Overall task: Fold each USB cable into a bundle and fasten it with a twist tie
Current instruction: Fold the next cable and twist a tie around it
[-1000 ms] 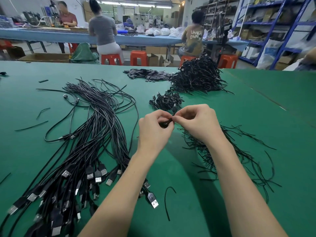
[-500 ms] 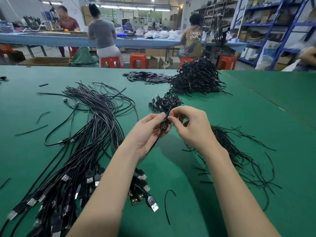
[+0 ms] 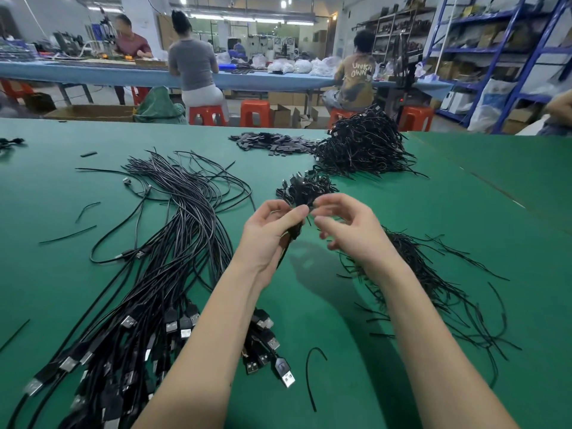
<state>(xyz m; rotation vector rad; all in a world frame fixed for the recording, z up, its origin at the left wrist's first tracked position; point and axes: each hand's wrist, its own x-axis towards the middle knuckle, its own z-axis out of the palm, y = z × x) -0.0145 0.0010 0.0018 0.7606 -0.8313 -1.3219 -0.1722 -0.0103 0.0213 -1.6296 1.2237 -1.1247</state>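
A folded black USB cable bundle (image 3: 294, 232) is held above the green felt-covered table (image 3: 448, 218) by the left hand (image 3: 268, 239), whose fingers are curled round it, the thumb pressed along its upper part. The bundle's lower end is seen hanging below the palm. The right hand (image 3: 349, 230) is kept just beside the bundle, its fingers loosely bent and spread; its fingertips lie near the bundle's top, and whether anything is pinched between them cannot be told, since that spot is blurred.

A long sheaf of loose black USB cables with silver-tipped plugs (image 3: 161, 274) is spread over the left part of the table, the plugs gathered at the near edge under the left forearm. A scatter of thin black twist ties (image 3: 433, 280) is laid out to the right, partly hidden under the right forearm, and a single curved tie (image 3: 311, 376) lies apart between the two arms. A small heap of tied black bundles (image 3: 305, 188) is seen just beyond the hands, and a far larger black heap (image 3: 362, 147) lies farther back, with a flat pile of small black strips (image 3: 272, 144) to its left.

Three seated people (image 3: 193, 66) are seen at a blue table beyond, and blue metal shelving (image 3: 526, 51) is placed at the right
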